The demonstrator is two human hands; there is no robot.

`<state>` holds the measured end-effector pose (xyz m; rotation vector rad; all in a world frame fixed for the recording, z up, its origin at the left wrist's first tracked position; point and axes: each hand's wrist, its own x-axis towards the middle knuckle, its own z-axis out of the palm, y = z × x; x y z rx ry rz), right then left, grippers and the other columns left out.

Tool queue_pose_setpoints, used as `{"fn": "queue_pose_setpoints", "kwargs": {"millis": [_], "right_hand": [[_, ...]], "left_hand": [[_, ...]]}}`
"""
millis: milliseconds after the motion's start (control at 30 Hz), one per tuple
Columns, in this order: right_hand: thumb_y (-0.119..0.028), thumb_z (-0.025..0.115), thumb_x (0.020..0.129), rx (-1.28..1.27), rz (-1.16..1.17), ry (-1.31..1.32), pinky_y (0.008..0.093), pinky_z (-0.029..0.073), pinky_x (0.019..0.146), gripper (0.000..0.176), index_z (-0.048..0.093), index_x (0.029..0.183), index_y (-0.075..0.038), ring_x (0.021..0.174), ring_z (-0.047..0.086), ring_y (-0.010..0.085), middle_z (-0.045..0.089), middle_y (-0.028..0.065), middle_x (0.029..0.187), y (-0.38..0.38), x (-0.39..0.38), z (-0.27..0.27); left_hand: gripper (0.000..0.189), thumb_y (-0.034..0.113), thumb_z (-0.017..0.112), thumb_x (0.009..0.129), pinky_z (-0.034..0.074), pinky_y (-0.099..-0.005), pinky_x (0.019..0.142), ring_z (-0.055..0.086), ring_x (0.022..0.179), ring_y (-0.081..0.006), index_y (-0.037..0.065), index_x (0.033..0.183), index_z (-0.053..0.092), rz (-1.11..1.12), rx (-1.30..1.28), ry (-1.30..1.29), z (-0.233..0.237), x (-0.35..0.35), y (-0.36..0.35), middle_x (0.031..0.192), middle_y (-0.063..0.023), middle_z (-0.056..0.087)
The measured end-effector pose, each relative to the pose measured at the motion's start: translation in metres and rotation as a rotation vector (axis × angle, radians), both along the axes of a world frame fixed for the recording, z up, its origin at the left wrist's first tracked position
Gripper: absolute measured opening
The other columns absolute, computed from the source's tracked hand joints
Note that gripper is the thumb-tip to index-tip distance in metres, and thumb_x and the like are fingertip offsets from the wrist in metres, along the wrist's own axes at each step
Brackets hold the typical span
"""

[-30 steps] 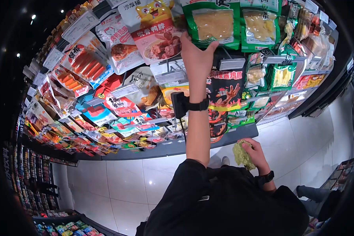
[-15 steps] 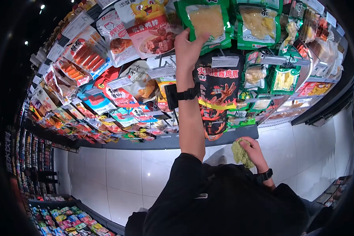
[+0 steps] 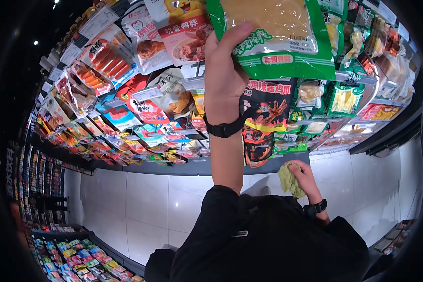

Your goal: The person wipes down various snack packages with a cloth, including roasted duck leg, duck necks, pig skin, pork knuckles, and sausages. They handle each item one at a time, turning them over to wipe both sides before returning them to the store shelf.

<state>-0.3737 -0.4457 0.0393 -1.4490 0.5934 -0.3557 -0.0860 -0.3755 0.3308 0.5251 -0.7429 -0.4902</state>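
**We hold a green plastic pouch point(image 3: 277, 37) up at 12 o'clock, in front of the hanging snack rack point(image 3: 183, 167).**

Our left hand point(image 3: 223, 80) has its fingers closed on the pouch's lower-left corner, with the thumb laid across the front. The pouch is glossy bright green, and its clear window shows pale yellow contents. A small red label strip sits under the window, and there is white lettering beside the thumb. The pouch is tilted. At 6 o'clock from it hangs a black pouch with red print point(image 3: 268, 108). At 4 o'clock our right hand point(image 3: 308, 176) has its fingers wrapped around a crumpled pale green cloth point(image 3: 290, 181), above the white tiled floor point(image 3: 141, 197).
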Motion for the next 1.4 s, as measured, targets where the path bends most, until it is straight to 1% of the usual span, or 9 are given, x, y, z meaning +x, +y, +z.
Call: {"fn": "queue_pose_setpoints", "kwargs": {"millis": [200, 300, 367, 567, 733, 867, 1033, 1167, 1400], "right_hand": [[-0.012, 0.064, 0.1, -0.026, -0.041, -0.018, 0.0277, 0.05, 0.085, 0.018, 0.069, 0.11, 0.002, 0.091, 0.061, 0.0094, 0.069, 0.001, 0.095, -0.003, 0.003, 0.004], [-0.011, 0.064, 0.098, -0.152, -0.233, -0.088, 0.0282, 0.05, 0.084, 0.015, 0.067, 0.108, 0.0, 0.088, 0.058, 0.0091, 0.063, -0.0017, 0.092, -0.009, -0.014, -0.053], [-0.013, 0.057, 0.101, 0.25, -0.149, -0.178, 0.0275, 0.049, 0.087, 0.021, 0.064, 0.117, -0.001, 0.094, 0.058, 0.0087, 0.063, -0.0006, 0.099, -0.025, -0.025, -0.057], [-0.039, 0.05, 0.106, 0.536, -0.307, -0.339, 0.0326, 0.051, 0.096, 0.047, 0.06, 0.131, 0.001, 0.105, 0.065, 0.0146, 0.068, 0.0062, 0.117, -0.029, -0.031, 0.01], [0.0, 0.074, 0.09, 0.141, -0.034, -0.064, 0.0262, 0.051, 0.088, 0.039, 0.06, 0.127, 0.0, 0.098, 0.062, 0.009, 0.067, 0.0021, 0.109, -0.032, -0.03, 0.023], [-0.002, 0.073, 0.091, 0.028, 0.062, 0.069, 0.0267, 0.051, 0.085, 0.034, 0.062, 0.123, -0.001, 0.093, 0.062, 0.0086, 0.067, 0.0003, 0.105, -0.032, -0.033, 0.023], [-0.012, 0.048, 0.1, -0.124, -0.376, -0.228, 0.0325, 0.049, 0.091, 0.034, 0.058, 0.13, -0.001, 0.105, 0.061, 0.0198, 0.064, 0.0101, 0.116, -0.05, -0.038, 0.049], [-0.002, 0.047, 0.087, -0.666, 0.08, -0.103, 0.0428, 0.039, 0.111, 0.051, 0.054, 0.138, -0.001, 0.126, 0.052, 0.0405, 0.051, 0.0234, 0.136, -0.016, -0.021, 0.093], [-0.01, 0.056, 0.095, -0.937, 0.432, -0.091, 0.0514, 0.036, 0.116, 0.049, 0.052, 0.144, -0.006, 0.136, 0.048, 0.0405, 0.054, 0.0168, 0.146, 0.017, 0.011, 0.045]], "left_hand": [[0.031, -0.002, 0.066, 0.084, 0.063, -0.0385, 0.073, 0.073, 0.081, -0.023, -0.001, 0.114, 0.062, -0.337, -0.011, 0.352, -0.032, -0.04, 0.04, 0.092, -0.0112, 0.07], [0.068, -0.002, 0.066, 0.085, 0.053, -0.0394, 0.102, 0.064, 0.12, -0.0255, -0.001, 0.148, 0.042, -0.373, 0.225, 0.256, -0.089, -0.075, 0.07, 0.134, -0.0154, 0.061], [0.073, -0.001, 0.069, 0.086, 0.047, -0.04, 0.109, 0.057, 0.13, -0.0256, 0.0, 0.152, 0.037, -0.486, 0.346, 0.314, -0.129, -0.095, 0.086, 0.143, -0.0145, 0.056], [0.079, -0.004, 0.066, 0.09, 0.038, -0.0429, 0.118, 0.044, 0.144, -0.0277, 0.003, 0.158, 0.026, -0.623, 0.442, 0.36, -0.286, -0.121, 0.093, 0.156, -0.0147, 0.043], [0.085, 0.001, 0.066, 0.09, 0.034, -0.0443, 0.12, 0.038, 0.147, -0.0296, 0.003, 0.16, 0.019, -0.728, 0.485, 0.52, -0.325, -0.133, 0.09, 0.159, -0.0166, 0.038], [0.063, 0.004, 0.061, 0.089, 0.043, -0.0522, 0.115, 0.056, 0.132, -0.0382, -0.007, 0.148, 0.04, -0.622, 0.672, 0.633, -0.339, -0.145, 0.085, 0.145, -0.0246, 0.053], [0.065, 0.005, 0.053, 0.085, 0.043, -0.0516, 0.115, 0.055, 0.133, -0.0385, -0.009, 0.147, 0.04, -0.749, 0.358, 0.811, -0.369, -0.159, 0.072, 0.146, -0.0252, 0.052], [0.063, 0.008, 0.051, 0.087, 0.044, -0.0503, 0.114, 0.058, 0.13, -0.0359, -0.007, 0.147, 0.041, -0.891, 0.386, 0.762, -0.379, -0.166, 0.073, 0.145, -0.0241, 0.053], [0.061, 0.007, 0.049, 0.085, 0.049, -0.0497, 0.109, 0.063, 0.122, -0.0338, -0.004, 0.145, 0.044, -0.925, 0.457, 0.801, -0.39, -0.162, 0.092, 0.136, -0.0208, 0.06]]}}
